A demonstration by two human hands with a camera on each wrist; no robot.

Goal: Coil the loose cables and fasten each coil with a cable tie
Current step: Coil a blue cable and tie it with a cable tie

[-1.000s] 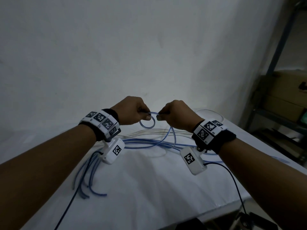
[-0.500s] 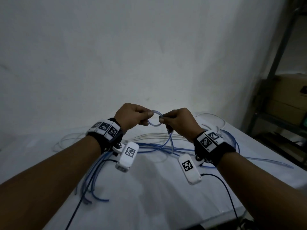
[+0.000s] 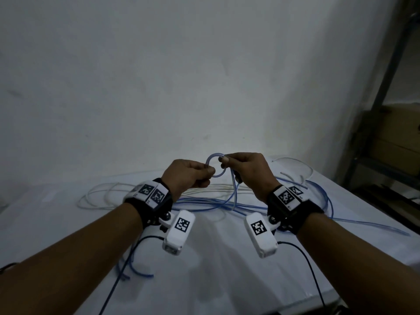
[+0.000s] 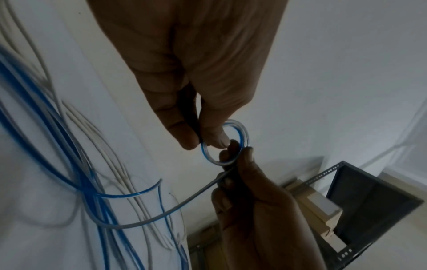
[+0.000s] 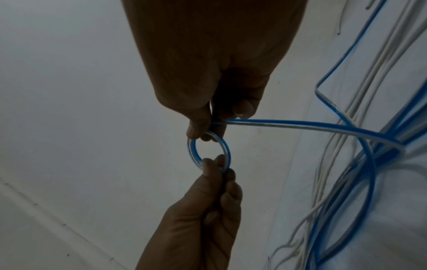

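Note:
A small loop of blue-and-clear cable (image 3: 214, 165) is held up above the table between both hands. My left hand (image 3: 210, 171) pinches the loop's lower left side with thumb and forefinger. My right hand (image 3: 223, 159) pinches its upper right side, where the cable crosses itself. From there the cable's tail (image 3: 234, 194) drops to a tangle of blue cables (image 3: 204, 204) on the table. The left wrist view shows the loop (image 4: 209, 157) under my left hand (image 4: 201, 140). In the right wrist view my right hand (image 5: 208, 131) holds the loop (image 5: 190, 151). No cable tie is visible.
Loose white cables (image 3: 102, 192) lie behind the blue ones on the white-covered table (image 3: 216, 280). A white wall stands close behind. At the right is a metal shelf with cardboard boxes (image 3: 395, 144). Black camera leads (image 3: 306, 264) hang from both wrists.
The loop between my hands has shrunk into a small upright ring, and my right hand's pinch now sits at its top. The hands sit lower in the head view.

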